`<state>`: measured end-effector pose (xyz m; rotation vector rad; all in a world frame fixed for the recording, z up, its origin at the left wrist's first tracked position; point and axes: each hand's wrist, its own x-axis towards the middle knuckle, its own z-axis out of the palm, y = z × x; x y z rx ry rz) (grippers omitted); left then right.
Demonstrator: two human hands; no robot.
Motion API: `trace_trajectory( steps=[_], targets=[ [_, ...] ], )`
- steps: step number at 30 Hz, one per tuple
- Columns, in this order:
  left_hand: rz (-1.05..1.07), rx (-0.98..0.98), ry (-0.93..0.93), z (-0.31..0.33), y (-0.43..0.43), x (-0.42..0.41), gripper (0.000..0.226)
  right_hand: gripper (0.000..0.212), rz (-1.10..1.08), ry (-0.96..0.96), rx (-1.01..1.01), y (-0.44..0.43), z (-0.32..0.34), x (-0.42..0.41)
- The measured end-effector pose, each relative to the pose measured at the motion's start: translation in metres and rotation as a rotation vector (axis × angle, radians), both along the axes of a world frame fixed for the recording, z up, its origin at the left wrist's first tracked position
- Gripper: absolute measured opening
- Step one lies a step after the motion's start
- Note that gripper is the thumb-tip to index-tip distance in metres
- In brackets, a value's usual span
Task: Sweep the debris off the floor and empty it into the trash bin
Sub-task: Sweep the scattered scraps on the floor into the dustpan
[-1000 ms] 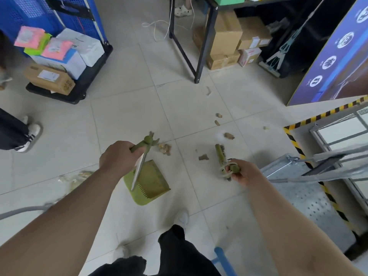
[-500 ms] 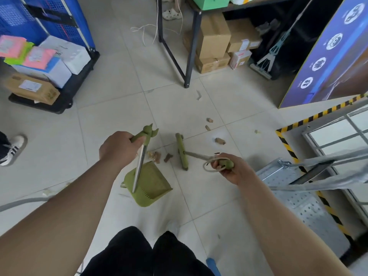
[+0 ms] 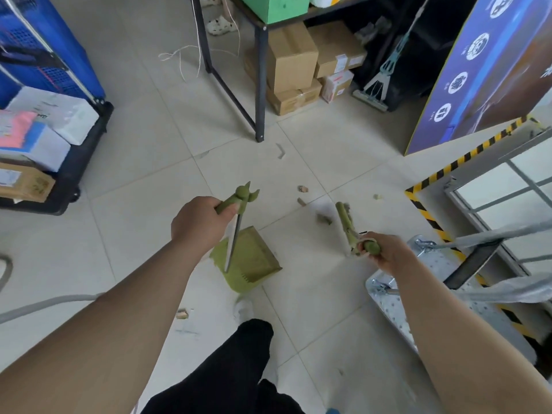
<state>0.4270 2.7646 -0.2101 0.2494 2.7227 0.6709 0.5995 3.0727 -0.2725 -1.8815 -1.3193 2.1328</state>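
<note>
My left hand (image 3: 200, 223) grips the top of the green dustpan's upright handle. The dustpan (image 3: 249, 261) rests on the tiled floor just below that hand, its mouth facing right. My right hand (image 3: 385, 252) holds the end of a green broom (image 3: 344, 219), whose head sits on the floor to the right of the dustpan. Brown debris scraps lie ahead: one (image 3: 303, 189) and another (image 3: 301, 201) beyond the dustpan, a blurred piece (image 3: 324, 219) by the broom head, a small one (image 3: 378, 196) farther right. A scrap (image 3: 182, 314) lies near my feet. No trash bin is visible.
A black table leg (image 3: 260, 85) stands ahead with cardboard boxes (image 3: 291, 58) under the table. A blue cart (image 3: 53, 94) with boxes is at left. At right stand a blue poster board (image 3: 490, 70), hazard-striped edging (image 3: 448, 171), a metal platform (image 3: 397, 303) and a mop (image 3: 385, 76).
The broom head swung from beside the dustpan's mouth out to the right, away from the dustpan. My view shifted forward; the left hand still holds the dustpan handle.
</note>
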Motion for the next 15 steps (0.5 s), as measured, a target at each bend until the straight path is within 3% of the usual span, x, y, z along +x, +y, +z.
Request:
trace_trajectory(
  steps=[7,10,15],
  targets=[
    [-0.074,-0.020,-0.018,-0.005,0.035,-0.058,0.039,0.004,0.038,-0.029,-0.118,-0.010,-0.021,-0.062],
    [-0.100,-0.021,-0.025,0.001,0.051,-0.072,0.041,0.017,0.109,-0.074,-0.109,-0.018,-0.010,-0.071],
    [-0.159,-0.027,-0.008,0.012,0.079,-0.086,0.046,0.017,-0.022,0.075,-0.146,0.008,0.023,-0.066]
  ],
)
